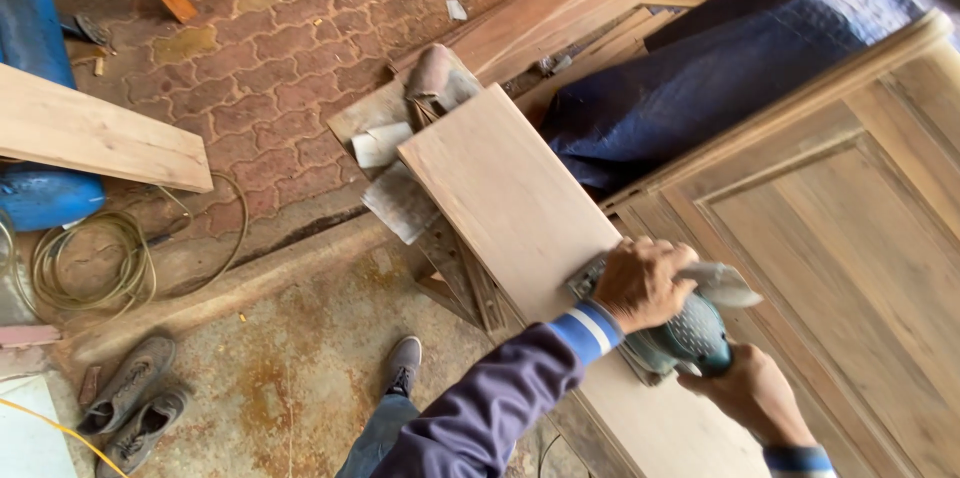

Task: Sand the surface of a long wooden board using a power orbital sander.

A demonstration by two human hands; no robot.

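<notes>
Both hands on the tool now. Left hand (640, 283) clamped over the front of the teal power sander (690, 333), fingers curled down tight around its top; right hand (755, 393) at about five o'clock from it, wrapped around the rear grip, though the fingertips hidden underneath. Sander pad flat on the pale wooden board (510, 203), well toward the near end, roughly four o'clock from the board's middle. Board running from eleven o'clock down to five, propped on a stack of scrap timber (455, 273) with sheets of sandpaper (385, 143) poking out at the far end.

Progress, judging by the surface: far stretch of the board smooth and even in colour, no obvious rough patches, so probably already worked; strip under and behind the sander near the body likely what remains. Hard to call for sure, grain too fine to read from here.

Off at three o'clock, a panelled wooden door (850, 228) lying flat, a blue cloth (720, 78) bunched above it. At nine o'clock, a coiled hose (95, 263) beside a blue drum (35, 193), a loose plank (95, 133) across it. At seven o'clock, a pair of worn shoes (135, 398) on the stained concrete floor (280, 388). Own shoe (403, 363) planted at six.
</notes>
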